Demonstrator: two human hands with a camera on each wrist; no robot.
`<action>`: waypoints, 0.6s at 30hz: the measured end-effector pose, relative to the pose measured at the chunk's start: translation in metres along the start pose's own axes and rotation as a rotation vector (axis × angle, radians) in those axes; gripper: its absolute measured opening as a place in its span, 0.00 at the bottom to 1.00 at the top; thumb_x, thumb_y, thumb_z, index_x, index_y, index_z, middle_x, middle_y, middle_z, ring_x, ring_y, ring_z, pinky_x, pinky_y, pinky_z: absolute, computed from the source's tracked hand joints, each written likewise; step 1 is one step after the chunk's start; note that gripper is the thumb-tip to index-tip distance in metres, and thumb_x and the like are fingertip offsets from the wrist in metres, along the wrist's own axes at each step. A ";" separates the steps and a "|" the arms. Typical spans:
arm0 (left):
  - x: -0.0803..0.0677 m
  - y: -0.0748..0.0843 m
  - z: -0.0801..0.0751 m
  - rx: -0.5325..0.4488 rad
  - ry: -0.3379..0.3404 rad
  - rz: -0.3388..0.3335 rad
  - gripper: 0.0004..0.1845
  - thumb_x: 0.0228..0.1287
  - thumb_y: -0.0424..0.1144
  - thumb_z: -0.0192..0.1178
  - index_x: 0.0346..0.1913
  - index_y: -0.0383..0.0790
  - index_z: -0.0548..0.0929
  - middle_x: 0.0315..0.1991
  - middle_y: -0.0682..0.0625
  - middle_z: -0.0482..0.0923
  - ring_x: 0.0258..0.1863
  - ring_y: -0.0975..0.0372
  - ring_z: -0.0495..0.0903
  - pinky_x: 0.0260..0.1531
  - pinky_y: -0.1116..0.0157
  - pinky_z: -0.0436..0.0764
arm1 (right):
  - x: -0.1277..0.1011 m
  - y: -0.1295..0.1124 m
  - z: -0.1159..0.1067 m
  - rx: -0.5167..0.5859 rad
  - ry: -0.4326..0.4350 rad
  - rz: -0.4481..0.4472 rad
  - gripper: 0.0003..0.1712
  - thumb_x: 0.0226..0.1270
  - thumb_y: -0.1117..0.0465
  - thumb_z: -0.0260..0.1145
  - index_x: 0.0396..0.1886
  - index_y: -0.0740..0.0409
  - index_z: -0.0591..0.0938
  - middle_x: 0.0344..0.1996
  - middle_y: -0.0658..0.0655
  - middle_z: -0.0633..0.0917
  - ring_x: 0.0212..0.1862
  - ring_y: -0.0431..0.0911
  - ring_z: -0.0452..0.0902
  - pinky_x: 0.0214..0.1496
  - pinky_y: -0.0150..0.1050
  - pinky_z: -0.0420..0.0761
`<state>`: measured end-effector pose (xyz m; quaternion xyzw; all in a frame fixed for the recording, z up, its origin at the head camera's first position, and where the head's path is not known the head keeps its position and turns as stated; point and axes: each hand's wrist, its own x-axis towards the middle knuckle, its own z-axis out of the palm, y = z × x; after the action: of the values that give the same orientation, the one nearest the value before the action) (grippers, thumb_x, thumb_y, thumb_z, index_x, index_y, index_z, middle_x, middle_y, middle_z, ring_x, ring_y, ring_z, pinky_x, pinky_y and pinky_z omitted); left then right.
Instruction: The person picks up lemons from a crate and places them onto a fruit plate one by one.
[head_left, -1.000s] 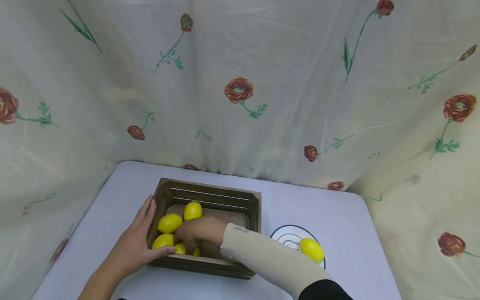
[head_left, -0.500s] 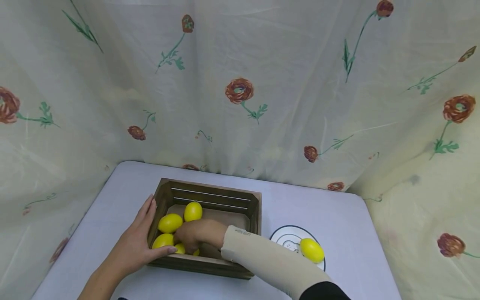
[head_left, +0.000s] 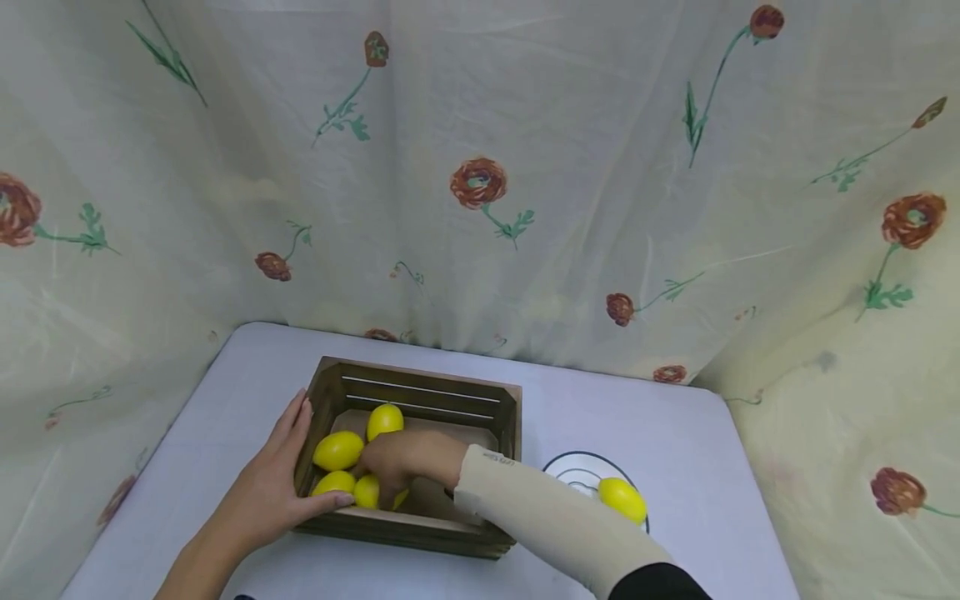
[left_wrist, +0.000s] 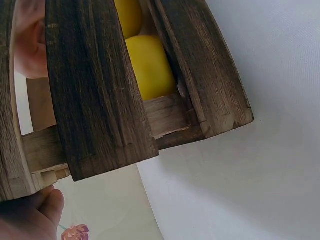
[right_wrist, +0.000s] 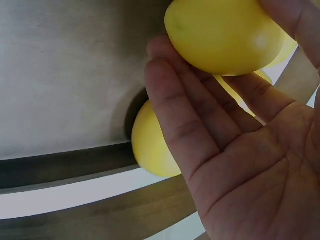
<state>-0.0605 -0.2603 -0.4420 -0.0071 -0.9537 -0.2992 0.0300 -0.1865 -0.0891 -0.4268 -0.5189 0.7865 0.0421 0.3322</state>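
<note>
Lemons (head_left: 338, 450) in crate (head_left: 405, 531), dark wood; right hand (head_left: 411, 457) holding one

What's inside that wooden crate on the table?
Inside the wooden crate, at least four yellow lemons show, with the right hand in among them. That hand and the beige sleeve cover part of the interior, so whatever lies beneath cannot be seen.
</note>
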 end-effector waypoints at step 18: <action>-0.001 0.000 -0.001 0.002 -0.016 -0.009 0.72 0.53 0.70 0.74 0.85 0.34 0.42 0.86 0.43 0.33 0.77 0.34 0.56 0.65 0.33 0.69 | -0.014 0.014 0.003 0.095 0.023 0.063 0.19 0.55 0.62 0.84 0.43 0.50 0.85 0.33 0.46 0.79 0.35 0.40 0.74 0.39 0.31 0.77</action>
<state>-0.0596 -0.2613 -0.4413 -0.0051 -0.9543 -0.2982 0.0211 -0.1932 -0.0702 -0.4250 -0.4779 0.8074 0.0094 0.3458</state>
